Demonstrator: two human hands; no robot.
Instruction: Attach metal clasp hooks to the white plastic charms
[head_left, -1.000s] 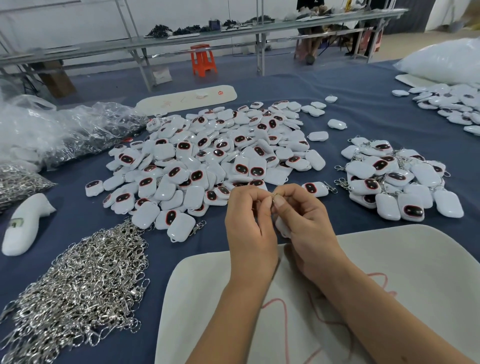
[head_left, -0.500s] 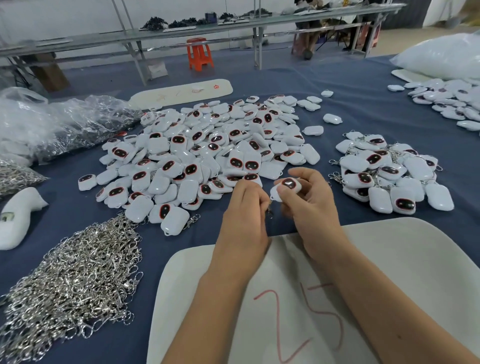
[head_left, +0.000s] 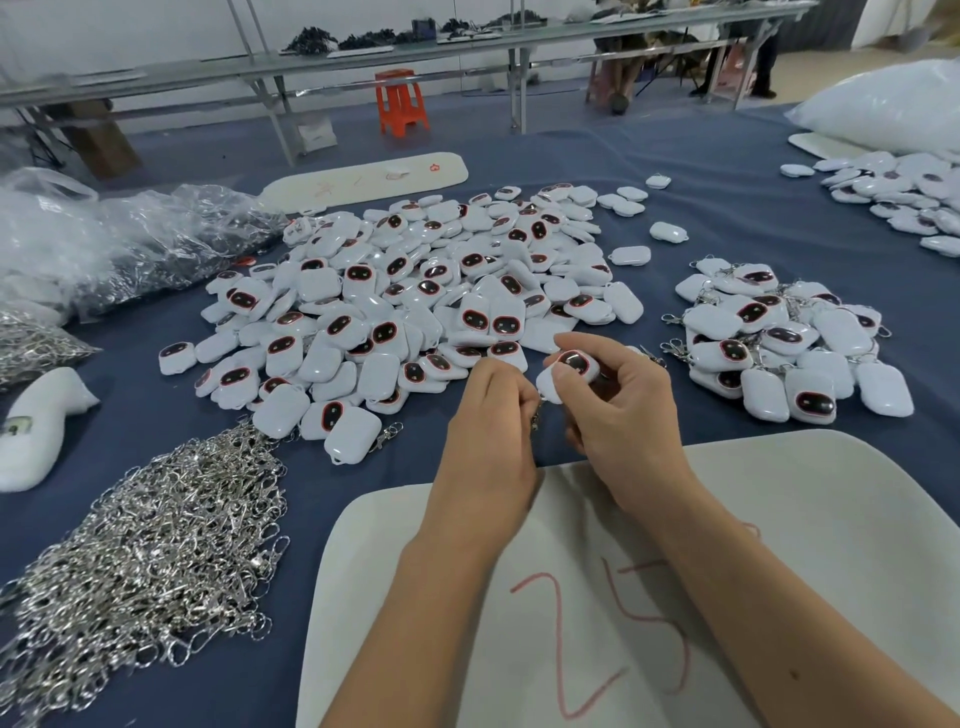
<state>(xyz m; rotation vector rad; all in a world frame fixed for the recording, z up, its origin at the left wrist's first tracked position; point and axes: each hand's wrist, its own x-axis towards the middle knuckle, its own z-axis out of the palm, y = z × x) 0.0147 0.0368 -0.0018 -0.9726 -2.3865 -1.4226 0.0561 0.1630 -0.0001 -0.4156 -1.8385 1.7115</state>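
White plastic charm (head_left: 569, 370), dark red-rimmed face up, sits pinched in the fingers of the right hand (head_left: 618, 415) above a blue tablecloth (head_left: 727, 208). Beside it, the left hand (head_left: 488, 431) curls its fingertips around a metal clasp hook (head_left: 535, 418). Loose charms (head_left: 415, 306) lie heaped beyond; silver hooks (head_left: 145, 561) pile at left.

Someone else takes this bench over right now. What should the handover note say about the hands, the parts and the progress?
Right hand pinches one white charm, dark face up.
Left hand pinches a metal clasp hook at that charm's lower edge; whether it is hooked on cannot be seen.
Loose hooks: heap at left.
Charms without hooks: big pile in the middle.
Done: smaller pile with hooks at right.
Left: the middle pile.
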